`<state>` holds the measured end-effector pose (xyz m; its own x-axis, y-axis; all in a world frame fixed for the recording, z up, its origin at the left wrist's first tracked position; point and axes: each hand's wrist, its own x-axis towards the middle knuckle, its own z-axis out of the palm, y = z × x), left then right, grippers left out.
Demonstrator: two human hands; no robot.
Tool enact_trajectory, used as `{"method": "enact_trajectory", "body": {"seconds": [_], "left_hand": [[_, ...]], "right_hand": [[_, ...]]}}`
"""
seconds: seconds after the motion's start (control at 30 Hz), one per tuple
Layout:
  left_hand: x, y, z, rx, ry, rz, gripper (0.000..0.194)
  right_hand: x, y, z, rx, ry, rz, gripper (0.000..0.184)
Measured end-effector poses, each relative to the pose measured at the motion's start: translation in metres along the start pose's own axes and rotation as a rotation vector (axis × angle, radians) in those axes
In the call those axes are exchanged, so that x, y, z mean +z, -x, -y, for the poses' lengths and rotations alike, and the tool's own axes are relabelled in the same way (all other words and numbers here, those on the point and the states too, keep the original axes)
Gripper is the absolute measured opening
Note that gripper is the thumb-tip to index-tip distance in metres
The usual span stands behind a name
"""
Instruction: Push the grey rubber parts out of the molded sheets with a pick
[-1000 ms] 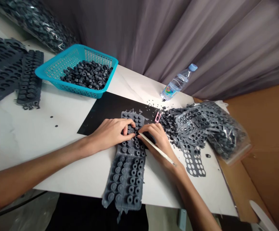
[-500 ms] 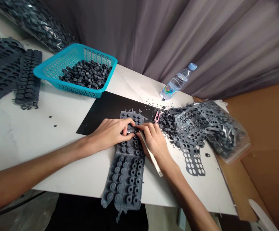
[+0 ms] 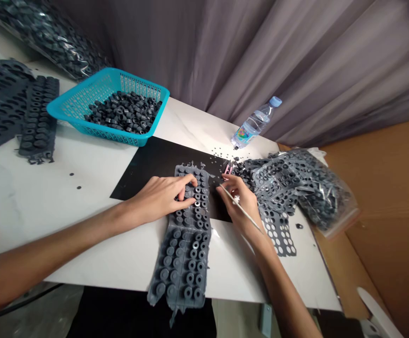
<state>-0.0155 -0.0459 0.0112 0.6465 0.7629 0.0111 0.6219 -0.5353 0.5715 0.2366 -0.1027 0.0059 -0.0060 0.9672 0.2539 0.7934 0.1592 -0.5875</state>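
A long grey rubber sheet [image 3: 181, 256] with rows of raised round plugs lies before me, its near end hanging over the table edge. My left hand [image 3: 165, 193] rests on its upper half, index finger curled and thumb gripping around the plugs. To the right of the sheet, my right hand [image 3: 242, 203] is closed on a slim white-handled tool [image 3: 244, 213]; the working end is too small to make out. Just beyond those fingers lie pink thread snips [image 3: 227, 170]. A black mat [image 3: 137, 171] sits under the sheet's far part.
A turquoise basket [image 3: 111, 136] holds many small dark rubber rings. More rubber sheets [image 3: 0, 105] lie at left, near a big clear bag [image 3: 59, 42]. At right are punched scrap sheets [image 3: 278, 227], a plastic bag [image 3: 331, 206] and a water bottle [image 3: 253, 124].
My right hand has moved right, off the sheet, with the white-handled tool now turned at a different angle. My left hand stays on the sheet.
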Motion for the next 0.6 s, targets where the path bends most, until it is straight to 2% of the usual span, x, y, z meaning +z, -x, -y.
{"method": "enact_trajectory", "body": {"seconds": [0.13, 0.23, 0.33, 0.6], "left_hand": [[0.000, 0.001, 0.000, 0.018, 0.020, -0.016, 0.038], [-0.001, 0.001, 0.001, 0.054, 0.026, -0.038, 0.044], [0.000, 0.002, 0.001, 0.090, -0.005, -0.044, 0.040], [-0.001, 0.001, 0.002, 0.113, -0.022, -0.020, 0.032]], "right_hand": [[-0.003, 0.002, 0.010, -0.094, -0.081, 0.138, 0.015], [-0.005, 0.002, 0.016, -0.147, -0.081, 0.175, 0.014], [-0.007, 0.003, 0.017, -0.183, -0.078, 0.214, 0.014], [-0.004, 0.004, 0.016, -0.212, -0.017, 0.214, 0.013]]}}
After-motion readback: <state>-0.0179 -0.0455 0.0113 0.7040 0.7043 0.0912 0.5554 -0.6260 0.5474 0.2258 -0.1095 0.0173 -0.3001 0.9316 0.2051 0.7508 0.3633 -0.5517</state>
